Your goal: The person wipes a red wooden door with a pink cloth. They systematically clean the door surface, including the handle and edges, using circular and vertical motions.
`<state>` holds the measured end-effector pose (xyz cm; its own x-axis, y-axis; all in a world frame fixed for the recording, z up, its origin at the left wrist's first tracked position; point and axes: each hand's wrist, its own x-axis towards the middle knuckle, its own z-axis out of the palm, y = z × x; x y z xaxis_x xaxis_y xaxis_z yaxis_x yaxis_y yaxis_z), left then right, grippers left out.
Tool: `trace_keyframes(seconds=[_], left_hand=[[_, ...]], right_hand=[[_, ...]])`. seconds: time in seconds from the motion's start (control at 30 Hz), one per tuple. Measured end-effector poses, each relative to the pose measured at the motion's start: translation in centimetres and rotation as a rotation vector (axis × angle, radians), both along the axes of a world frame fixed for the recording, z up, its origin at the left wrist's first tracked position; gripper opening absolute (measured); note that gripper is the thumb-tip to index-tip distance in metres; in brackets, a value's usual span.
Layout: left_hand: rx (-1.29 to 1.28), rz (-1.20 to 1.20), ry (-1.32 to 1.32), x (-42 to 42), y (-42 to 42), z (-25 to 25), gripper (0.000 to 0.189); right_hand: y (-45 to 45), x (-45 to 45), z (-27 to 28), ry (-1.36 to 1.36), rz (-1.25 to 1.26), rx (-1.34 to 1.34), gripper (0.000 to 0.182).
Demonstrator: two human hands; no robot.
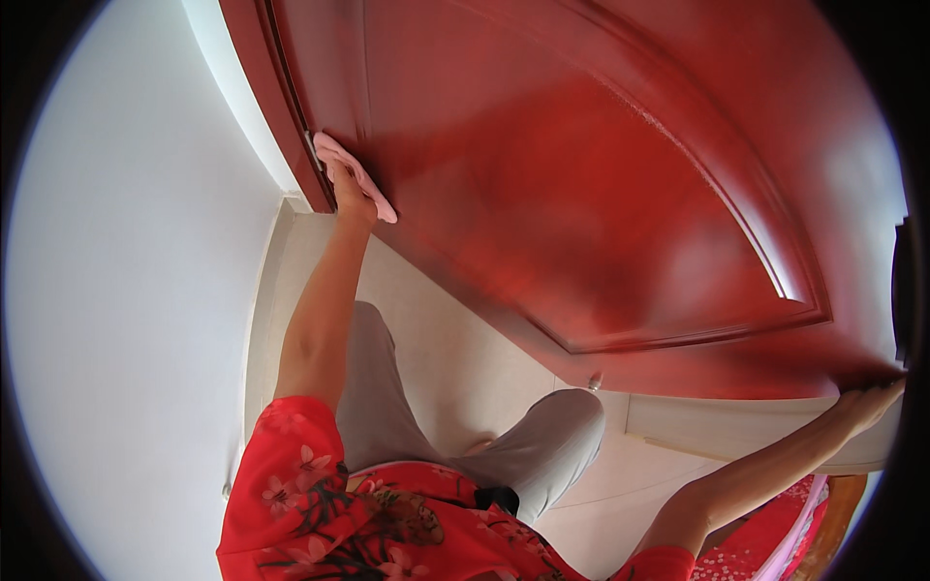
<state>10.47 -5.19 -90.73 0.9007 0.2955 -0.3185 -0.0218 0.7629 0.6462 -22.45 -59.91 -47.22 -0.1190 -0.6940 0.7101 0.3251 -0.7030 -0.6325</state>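
Observation:
A glossy red panelled door (552,196) fills the upper part of the view. My left hand (350,194) holds a folded pink cloth (331,147) flat against the door's surface, low on its hinge side beside the red frame (280,109). Out at the right rim of the picture, my right hand (868,407) rests at the door's outer edge. Its fingertips are partly hidden there, so whether it grips the edge cannot be made out.
White wall (145,254) runs down the left, with a skirting strip (265,290) at its foot. Below the door are pale floor tiles (465,348) and a small metal doorstop (595,382). Red patterned fabric (763,530) lies at lower right, and a dark fitting (901,290) shows at the door's edge.

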Motion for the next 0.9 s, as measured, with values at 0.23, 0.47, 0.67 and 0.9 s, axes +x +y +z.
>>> trace_keyframes(seconds=[0.23,0.47,0.67,0.9], left_hand=[[0.498,0.135,0.024,-4.5,-8.0,1.7,0.067],[-0.02,-0.224,0.235,-11.2,-13.3,-3.9,0.081],[0.176,-0.15,0.123,-9.7,-11.5,5.4,0.072],[1.052,0.266,-0.557,-6.9,-9.4,23.8,0.065]], right_hand=[[1.6,1.4,0.5,-0.006,0.026,0.025,0.066],[1.0,-1.0,-1.5,-0.007,-0.019,-0.004,0.059],[6.7,1.8,-0.2,0.036,-0.013,0.034,0.064],[5.7,1.9,-0.2,0.065,0.041,0.01,0.065]])
